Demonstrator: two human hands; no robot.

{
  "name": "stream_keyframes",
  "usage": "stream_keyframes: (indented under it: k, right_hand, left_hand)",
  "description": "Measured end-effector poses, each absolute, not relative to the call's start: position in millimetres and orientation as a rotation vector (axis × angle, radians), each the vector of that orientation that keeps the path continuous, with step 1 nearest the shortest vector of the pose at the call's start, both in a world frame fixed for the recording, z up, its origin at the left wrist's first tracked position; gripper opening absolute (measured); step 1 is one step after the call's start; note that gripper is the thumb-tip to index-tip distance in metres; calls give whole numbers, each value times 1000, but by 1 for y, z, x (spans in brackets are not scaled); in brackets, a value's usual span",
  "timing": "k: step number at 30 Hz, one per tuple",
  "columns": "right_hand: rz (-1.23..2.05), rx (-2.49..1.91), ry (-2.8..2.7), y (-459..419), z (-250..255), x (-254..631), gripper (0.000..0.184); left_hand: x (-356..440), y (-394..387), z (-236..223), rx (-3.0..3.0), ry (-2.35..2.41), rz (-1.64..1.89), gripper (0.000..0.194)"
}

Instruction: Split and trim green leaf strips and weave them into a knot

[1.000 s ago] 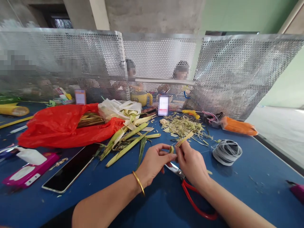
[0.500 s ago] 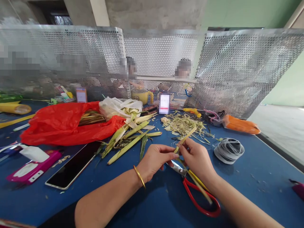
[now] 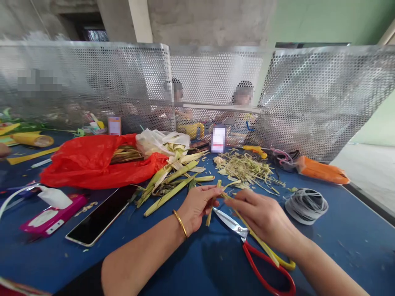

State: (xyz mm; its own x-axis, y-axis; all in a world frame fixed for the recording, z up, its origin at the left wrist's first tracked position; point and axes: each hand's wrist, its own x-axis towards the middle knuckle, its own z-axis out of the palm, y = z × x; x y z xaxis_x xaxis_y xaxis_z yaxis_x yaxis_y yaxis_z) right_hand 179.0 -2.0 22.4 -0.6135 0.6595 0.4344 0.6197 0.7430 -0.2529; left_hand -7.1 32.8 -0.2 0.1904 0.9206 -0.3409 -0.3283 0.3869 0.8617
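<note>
My left hand (image 3: 194, 207) pinches a pale green leaf strip (image 3: 209, 218) between thumb and fingers; one end hangs below them and a short piece stands above. Close beside it, my right hand (image 3: 262, 213) is closed on a long narrow leaf strip (image 3: 262, 245), whose tail runs down under the palm. The two strips meet between the fingertips; whether they are one piece I cannot tell. Under my hands lie scissors (image 3: 230, 222) with one red and one yellow handle. Just beyond are long green leaf stalks (image 3: 169, 193) and a heap of leaf shreds (image 3: 247, 166).
On the left are a red plastic bag (image 3: 89, 164), a black-screened phone (image 3: 101, 218) and a magenta power strip (image 3: 55, 216). A ball of grey cord (image 3: 306, 206) and an orange packet (image 3: 322, 170) sit right. A perforated metal screen (image 3: 108, 78) stands behind, with people beyond it.
My right hand has turned over and moved slightly right and down. The strip in my left hand now hangs below the fingers. More of the scissor blades shows, and the view has shifted.
</note>
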Motion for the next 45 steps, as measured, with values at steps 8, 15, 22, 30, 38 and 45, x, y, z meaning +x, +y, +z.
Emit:
stream_keyframes:
  k: [8, 15, 22, 30, 38, 45]
  right_hand:
    - [701, -947, -1654, -5, 19, 168, 20]
    - [913, -1271, -1828, 5, 28, 179, 45]
    - [1068, -1219, -2027, 4, 28, 183, 37]
    - [997, -1243, -2100, 4, 25, 182, 40]
    - [828, -1401, -1886, 4, 15, 177, 27]
    - [1298, -1255, -1634, 4, 20, 170, 37]
  left_hand:
    - [-5, 28, -2, 979, 958, 901, 22]
    - [-5, 28, -3, 996, 936, 911, 26]
    - [-4, 27, -5, 988, 959, 906, 30]
    - [-4, 26, 2, 1124, 1007, 857, 29]
    - [-8, 18, 5, 1412, 1021, 737, 31]
    - [-7, 14, 10, 1441, 971, 580, 20]
